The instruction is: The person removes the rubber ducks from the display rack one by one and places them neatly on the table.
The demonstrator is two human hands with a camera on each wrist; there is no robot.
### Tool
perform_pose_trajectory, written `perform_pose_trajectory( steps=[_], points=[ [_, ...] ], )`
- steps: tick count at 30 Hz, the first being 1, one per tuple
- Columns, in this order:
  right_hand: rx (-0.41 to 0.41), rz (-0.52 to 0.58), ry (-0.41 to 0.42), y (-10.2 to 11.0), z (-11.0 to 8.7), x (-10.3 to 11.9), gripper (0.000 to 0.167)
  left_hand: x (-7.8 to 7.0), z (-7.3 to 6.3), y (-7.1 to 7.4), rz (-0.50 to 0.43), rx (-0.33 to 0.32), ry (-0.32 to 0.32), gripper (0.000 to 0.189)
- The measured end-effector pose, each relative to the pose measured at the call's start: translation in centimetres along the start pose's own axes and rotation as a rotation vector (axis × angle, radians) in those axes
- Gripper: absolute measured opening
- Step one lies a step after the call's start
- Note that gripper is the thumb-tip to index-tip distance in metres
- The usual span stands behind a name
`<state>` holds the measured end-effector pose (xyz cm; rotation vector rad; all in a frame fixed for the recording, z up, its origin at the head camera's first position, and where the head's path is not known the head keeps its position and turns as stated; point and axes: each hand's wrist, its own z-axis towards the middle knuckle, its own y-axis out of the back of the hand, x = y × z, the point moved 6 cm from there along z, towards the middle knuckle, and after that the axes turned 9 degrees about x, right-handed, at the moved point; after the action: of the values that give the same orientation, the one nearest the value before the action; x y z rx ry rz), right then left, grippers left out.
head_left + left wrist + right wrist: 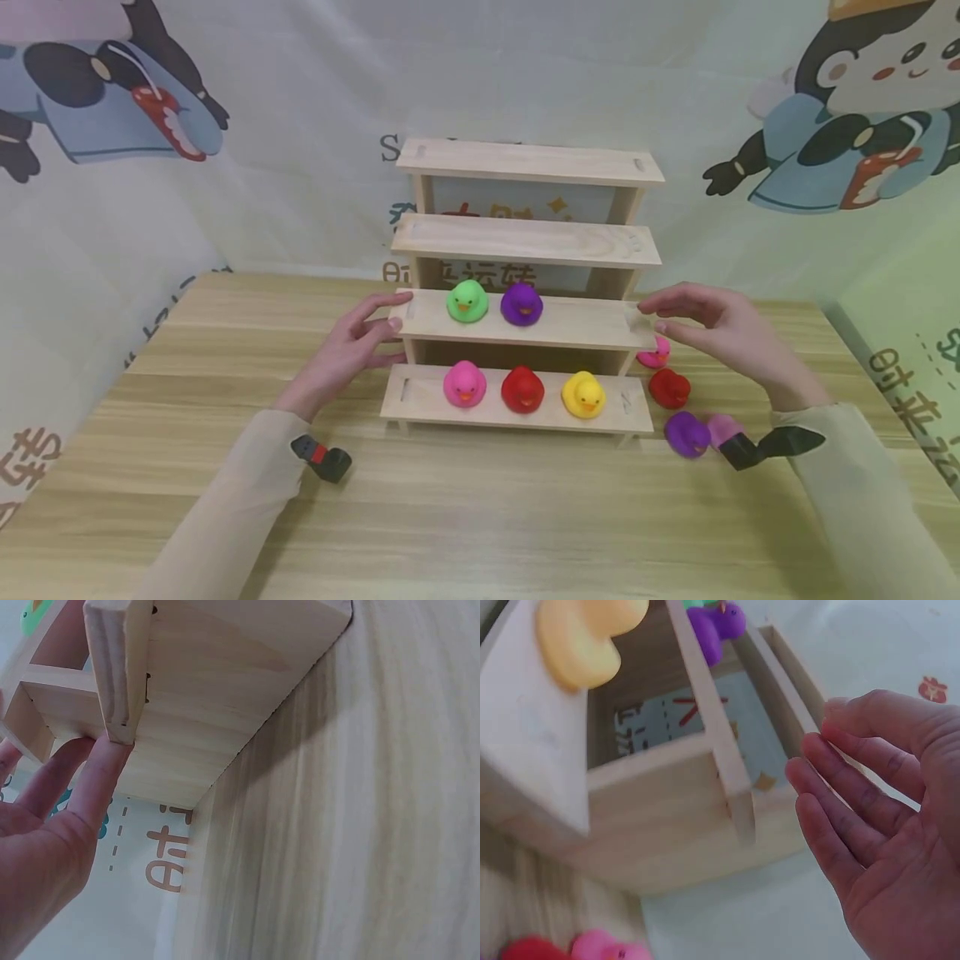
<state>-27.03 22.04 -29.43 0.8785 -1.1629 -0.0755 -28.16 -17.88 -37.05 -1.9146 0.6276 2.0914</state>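
A tiered wooden shelf (525,242) stands in the middle of the table. My left hand (358,333) is at its left side, fingertips touching the end of the second board from the bottom. In the left wrist view, extended fingers (105,776) meet the end of a board. My right hand (708,321) hovers loosely at that board's right end, nothing in its fingers. That board carries a green duck (467,302) and a purple duck (522,304). On the lowest board sit a pink duck (465,385), a red duck (522,390) and a yellow duck (583,395).
On the table right of the shelf lie a pink duck (656,353), a red duck (670,389), a purple duck (687,434) and a pink thing (723,428) partly hidden by the right wrist camera (765,446). A printed cloth (315,100) hangs behind the shelf.
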Motion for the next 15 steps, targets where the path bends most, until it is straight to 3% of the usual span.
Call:
perform_pose_trajectory(
  steps=[5, 9, 15],
  points=[
    [0.006, 0.037, 0.065, -0.6, 1.4, 1.1, 0.028, 0.1, 0.0, 0.0, -0.005, 0.004, 0.001, 0.045],
    [0.025, 0.057, 0.058, -1.1, 2.4, 1.6, 0.028, 0.1, 0.0, 0.0, -0.011, 0.008, -0.002, 0.045],
    [0.046, 0.087, 0.115, -1.7, 3.8, 2.5, 0.027, 0.2, 0.0, 0.1, -0.018, 0.013, -0.009, 0.045]
  ],
)
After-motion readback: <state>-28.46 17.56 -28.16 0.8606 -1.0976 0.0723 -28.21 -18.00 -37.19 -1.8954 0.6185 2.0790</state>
